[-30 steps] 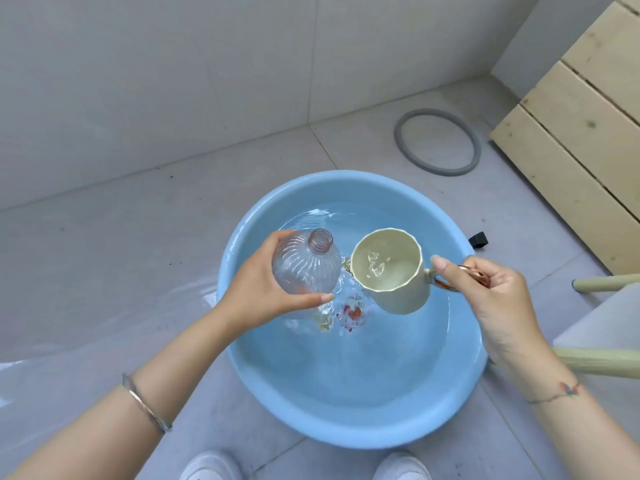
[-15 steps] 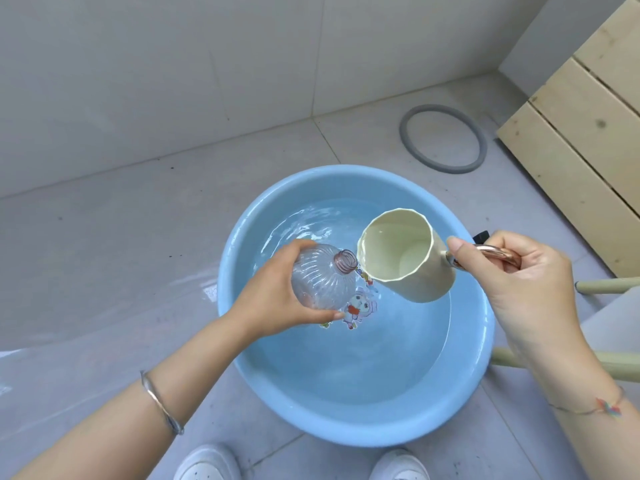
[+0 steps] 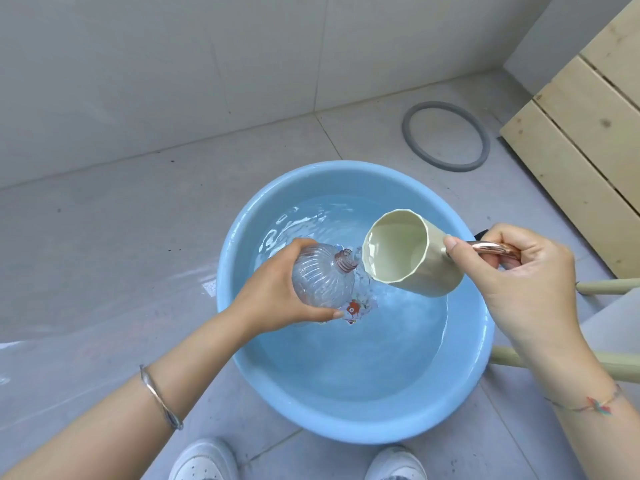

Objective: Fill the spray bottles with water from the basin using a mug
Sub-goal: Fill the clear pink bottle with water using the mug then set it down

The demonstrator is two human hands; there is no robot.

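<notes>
The left hand (image 3: 277, 296) grips a clear ribbed bottle (image 3: 322, 280), fingers and thumb curled round its body. The bottle has no cap and is tilted, with its threaded neck (image 3: 344, 260) pointing right, and it hangs over the left half of the blue basin (image 3: 239, 244).

The right hand (image 3: 519, 275) holds a cream mug (image 3: 412, 258) by its copper-coloured handle (image 3: 491, 247), thumb laid along the top and fingers wrapped beneath. The mug lies nearly on its side, its mouth turned toward the bottle. Its lower rim is just beside the neck. Glints of water show below that rim, but whether a stream enters the neck I cannot tell.

The basin stands on the grey tiled floor (image 3: 86, 237) and holds rippled water (image 3: 363, 348). A coloured picture (image 3: 353, 308) on its bottom shows under the bottle.

A metal bangle (image 3: 159, 396) circles the left wrist and a thin thread bracelet (image 3: 588, 406) the right. Two white shoes (image 3: 204, 460) sit at the lower edge, near the basin. A grey ring (image 3: 446, 136) lies on the floor beyond the basin, and pale wooden planks (image 3: 588, 133) stand at the right.
</notes>
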